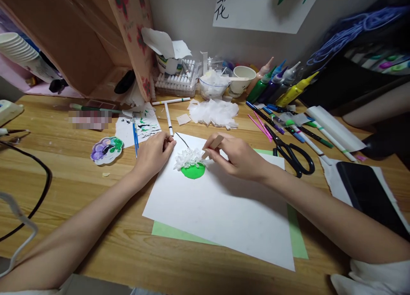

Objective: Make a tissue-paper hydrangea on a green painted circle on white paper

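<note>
A white sheet of paper bears a bright green half-round patch, with a cluster of small white paper tufts along its upper part. A short dark line is drawn above the tufts. My left hand lies at the sheet's upper left edge, its fingers curled and pressed together on the paper. Pinched between thumb and fingers of my right hand is a flat wooden craft stick, its lower end beside the tufts. Whether anything sits on that end is hidden.
Torn white tissue pieces lie behind the sheet. Black scissors, markers and a phone are at right. A paint palette sits at left. Paint bottles and a paper cup stand at the back.
</note>
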`<state>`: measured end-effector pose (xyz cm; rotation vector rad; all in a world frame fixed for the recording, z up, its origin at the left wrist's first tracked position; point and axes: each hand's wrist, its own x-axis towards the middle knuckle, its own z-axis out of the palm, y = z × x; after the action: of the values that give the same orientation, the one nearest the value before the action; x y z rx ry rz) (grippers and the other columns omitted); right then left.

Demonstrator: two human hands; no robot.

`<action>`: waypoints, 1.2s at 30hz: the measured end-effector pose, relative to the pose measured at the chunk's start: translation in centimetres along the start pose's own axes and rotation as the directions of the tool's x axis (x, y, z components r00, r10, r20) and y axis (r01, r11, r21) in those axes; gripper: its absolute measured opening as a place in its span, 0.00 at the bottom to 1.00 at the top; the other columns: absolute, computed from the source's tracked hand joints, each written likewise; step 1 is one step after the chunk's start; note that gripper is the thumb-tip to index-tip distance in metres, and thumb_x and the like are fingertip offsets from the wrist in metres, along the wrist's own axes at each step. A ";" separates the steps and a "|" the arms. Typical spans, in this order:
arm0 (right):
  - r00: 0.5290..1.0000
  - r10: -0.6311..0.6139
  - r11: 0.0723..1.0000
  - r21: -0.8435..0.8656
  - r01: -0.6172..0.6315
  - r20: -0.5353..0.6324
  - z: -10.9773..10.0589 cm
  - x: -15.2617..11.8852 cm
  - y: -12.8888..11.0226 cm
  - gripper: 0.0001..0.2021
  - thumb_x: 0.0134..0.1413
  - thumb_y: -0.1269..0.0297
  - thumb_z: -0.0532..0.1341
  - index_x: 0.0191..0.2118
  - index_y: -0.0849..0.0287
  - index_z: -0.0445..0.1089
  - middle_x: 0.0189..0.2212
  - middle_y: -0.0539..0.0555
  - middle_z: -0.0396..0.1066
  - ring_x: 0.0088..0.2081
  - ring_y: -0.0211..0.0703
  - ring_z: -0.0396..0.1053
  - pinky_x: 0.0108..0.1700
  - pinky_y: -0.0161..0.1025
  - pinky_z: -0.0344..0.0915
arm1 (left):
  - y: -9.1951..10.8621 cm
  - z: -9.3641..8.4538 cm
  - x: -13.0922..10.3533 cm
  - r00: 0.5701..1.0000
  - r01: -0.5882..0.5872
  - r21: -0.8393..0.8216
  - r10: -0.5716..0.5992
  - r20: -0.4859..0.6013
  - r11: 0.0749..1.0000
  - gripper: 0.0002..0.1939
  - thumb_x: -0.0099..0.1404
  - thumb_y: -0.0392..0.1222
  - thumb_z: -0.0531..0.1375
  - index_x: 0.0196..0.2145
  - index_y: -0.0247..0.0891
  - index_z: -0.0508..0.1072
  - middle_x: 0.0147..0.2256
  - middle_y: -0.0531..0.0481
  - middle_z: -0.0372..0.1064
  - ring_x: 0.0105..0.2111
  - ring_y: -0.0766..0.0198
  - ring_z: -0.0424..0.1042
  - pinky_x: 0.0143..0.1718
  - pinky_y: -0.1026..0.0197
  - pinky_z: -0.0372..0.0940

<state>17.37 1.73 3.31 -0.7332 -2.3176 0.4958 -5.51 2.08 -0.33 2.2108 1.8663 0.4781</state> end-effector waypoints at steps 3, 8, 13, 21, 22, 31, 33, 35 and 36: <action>0.982 0.099 0.994 0.070 -0.089 -0.163 -0.4 -1.0 0.1 0.09 0.58 0.71 0.53 0.29 0.58 0.67 0.29 0.53 0.69 0.30 0.40 0.67 0.31 0.39 0.64 | 0.1 -0.1 0.0 1.000 0.012 -0.010 -0.012 0.007 1.000 0.07 0.63 0.45 0.52 0.33 0.39 0.66 0.29 0.51 0.67 0.31 0.60 0.66 0.29 0.61 0.53; 0.904 0.316 0.931 0.277 -0.237 -0.287 0.2 -3.1 0.9 0.09 0.58 0.67 0.55 0.28 0.60 0.67 0.32 0.54 0.67 0.28 0.37 0.68 0.28 0.38 0.66 | 0.2 -0.2 0.1 0.999 0.030 -0.010 -0.030 0.022 0.999 0.08 0.63 0.45 0.52 0.33 0.40 0.66 0.29 0.51 0.67 0.31 0.61 0.66 0.28 0.62 0.52; 0.858 0.444 0.842 0.448 -0.300 -0.260 1.4 -3.9 1.3 0.08 0.58 0.62 0.56 0.32 0.61 0.67 0.34 0.54 0.66 0.27 0.35 0.69 0.27 0.36 0.67 | 0.1 -0.1 0.1 1.000 0.012 -0.009 -0.012 0.014 1.000 0.08 0.63 0.45 0.52 0.33 0.39 0.66 0.29 0.50 0.67 0.31 0.61 0.66 0.28 0.62 0.53; 0.877 0.411 0.863 0.417 -0.287 -0.247 2.0 -3.9 1.1 0.09 0.59 0.64 0.56 0.29 0.61 0.67 0.33 0.53 0.66 0.26 0.34 0.69 0.29 0.35 0.69 | 0.2 -0.1 0.1 1.000 0.012 0.005 -0.012 0.018 1.000 0.09 0.64 0.46 0.51 0.34 0.40 0.66 0.29 0.50 0.67 0.31 0.61 0.66 0.29 0.62 0.53; 0.877 0.409 0.868 0.403 -0.290 -0.252 2.0 -3.9 1.1 0.09 0.59 0.64 0.56 0.29 0.60 0.67 0.33 0.54 0.67 0.27 0.35 0.69 0.29 0.36 0.69 | 0.2 -0.1 0.1 1.000 0.015 0.011 -0.015 0.018 1.000 0.08 0.64 0.46 0.51 0.34 0.40 0.66 0.29 0.50 0.67 0.31 0.61 0.66 0.29 0.62 0.53; 0.955 0.179 0.981 0.116 -0.155 -0.235 1.8 -3.0 0.8 0.09 0.58 0.69 0.53 0.30 0.57 0.69 0.30 0.54 0.70 0.30 0.40 0.69 0.34 0.40 0.67 | 0.2 -0.1 0.1 1.000 0.016 0.009 -0.016 0.015 1.000 0.08 0.64 0.46 0.52 0.33 0.40 0.66 0.28 0.51 0.67 0.31 0.61 0.66 0.28 0.61 0.52; 0.978 0.122 0.991 0.079 -0.110 -0.171 1.4 -2.4 0.6 0.09 0.58 0.70 0.53 0.31 0.57 0.68 0.30 0.54 0.70 0.31 0.41 0.69 0.34 0.40 0.66 | 0.2 -0.1 0.1 1.000 0.014 0.002 -0.014 0.016 1.000 0.08 0.63 0.46 0.52 0.33 0.40 0.66 0.29 0.51 0.67 0.31 0.60 0.66 0.28 0.61 0.52; 0.990 0.099 0.994 0.061 -0.093 -0.104 0.9 -1.8 0.4 0.08 0.58 0.70 0.53 0.31 0.58 0.67 0.29 0.54 0.70 0.30 0.41 0.69 0.33 0.40 0.65 | 0.2 -0.1 0.1 1.000 0.015 0.000 -0.015 0.017 1.000 0.08 0.63 0.46 0.52 0.33 0.40 0.66 0.29 0.51 0.67 0.31 0.60 0.66 0.28 0.61 0.53; 0.992 0.093 0.994 0.057 -0.089 -0.085 0.7 -1.7 0.3 0.07 0.58 0.70 0.53 0.32 0.57 0.67 0.29 0.54 0.71 0.30 0.41 0.69 0.33 0.40 0.65 | 0.2 -0.1 0.1 1.000 0.016 0.000 -0.016 0.017 1.000 0.08 0.63 0.46 0.52 0.33 0.41 0.66 0.29 0.51 0.67 0.32 0.60 0.66 0.28 0.61 0.53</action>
<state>18.05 0.83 1.87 -0.8216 -2.1892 0.5525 -5.38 2.16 -0.15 2.1912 1.8744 0.4549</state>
